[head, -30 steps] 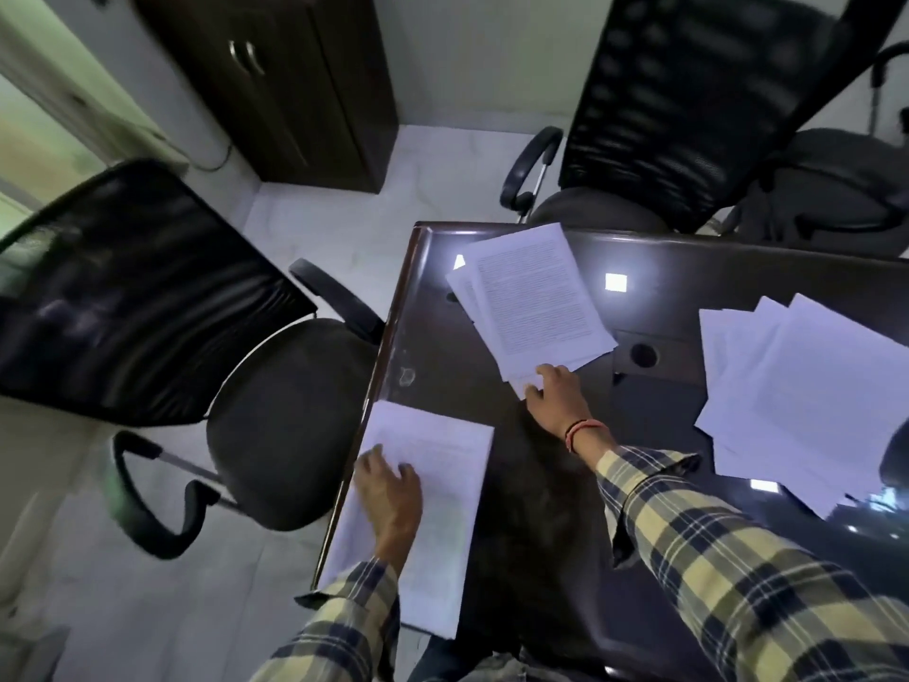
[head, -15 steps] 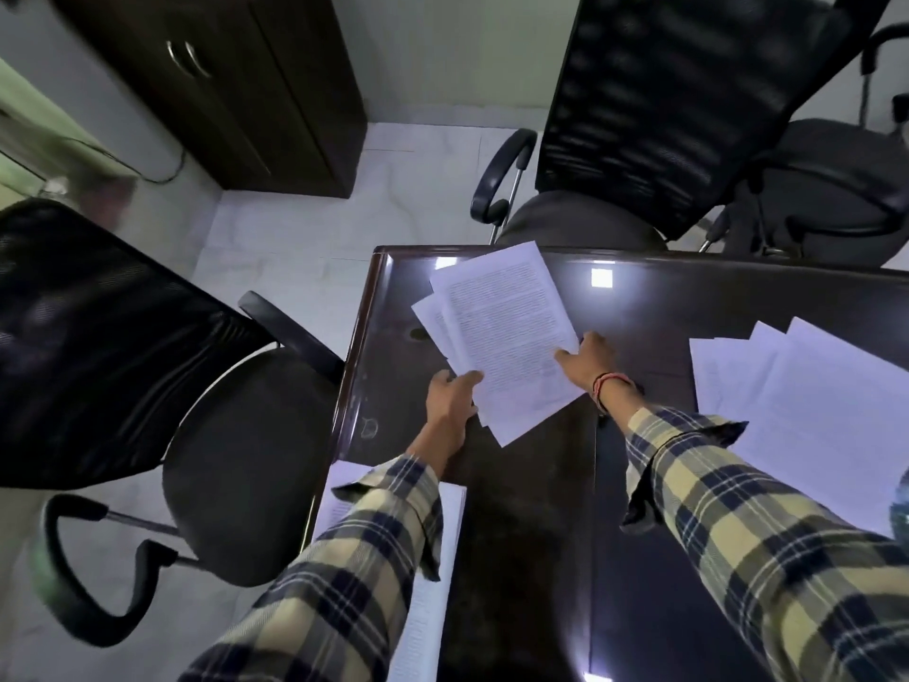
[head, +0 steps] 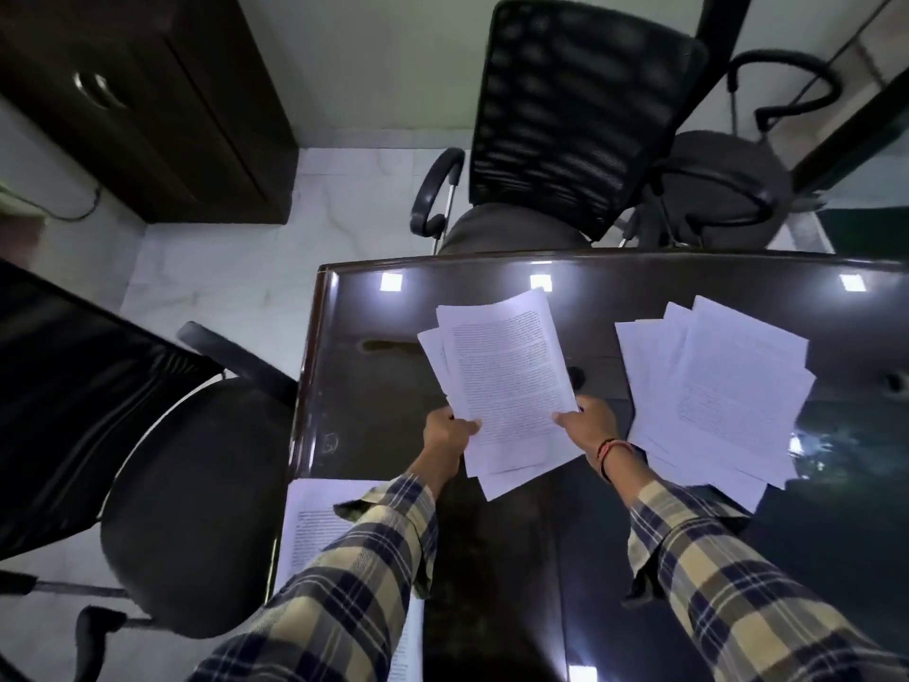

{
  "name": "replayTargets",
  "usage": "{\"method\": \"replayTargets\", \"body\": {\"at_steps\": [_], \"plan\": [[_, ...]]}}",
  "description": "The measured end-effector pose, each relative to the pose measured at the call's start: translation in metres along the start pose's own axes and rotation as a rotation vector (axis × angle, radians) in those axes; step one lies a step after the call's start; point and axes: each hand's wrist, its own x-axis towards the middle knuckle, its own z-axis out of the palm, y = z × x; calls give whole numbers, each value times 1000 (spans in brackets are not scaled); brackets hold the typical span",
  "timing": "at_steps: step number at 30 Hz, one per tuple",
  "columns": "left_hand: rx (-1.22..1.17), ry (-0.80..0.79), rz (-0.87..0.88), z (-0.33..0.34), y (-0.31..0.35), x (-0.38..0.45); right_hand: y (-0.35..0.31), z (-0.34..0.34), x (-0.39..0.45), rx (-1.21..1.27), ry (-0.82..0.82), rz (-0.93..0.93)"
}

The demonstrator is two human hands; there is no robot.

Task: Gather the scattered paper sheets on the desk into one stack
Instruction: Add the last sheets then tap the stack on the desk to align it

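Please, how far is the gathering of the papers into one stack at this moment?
Done: nothing is merged yet; three groups are apart on the desk. In hand: the left hand and right hand grip the loosely fanned middle sheets by their side edges. Left: the fanned pile on the right and the sheets at the near left edge, partly under the left sleeve, must still join them.

glossy dark desk (head: 639,287), black mesh chairs (head: 580,115) around it, what looks like marble floor (head: 206,278), dark cabinet (head: 147,105).
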Motion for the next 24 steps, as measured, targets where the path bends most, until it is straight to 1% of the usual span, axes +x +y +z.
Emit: {"method": "replayTargets", "body": {"at_steps": [3,8,14,17,20,23,24], "plan": [[74,-14,49,30,1,-5,16,-33,-9,48,46,-8],[205,-60,141,98,12,-18,61,-99,-3,99,108,76],[346,-96,223,212,29,-27,114,-189,33,181,156,104],[427,-55,254,269,39,-27,140,-228,51,170,181,144],[548,49,271,313,43,-21,154,-260,66,90,185,176],[670,165,252,339,42,-22,161,-283,79,-106,287,277],[683,191,229,346,43,-24,164,-289,85,-115,326,316]]}}
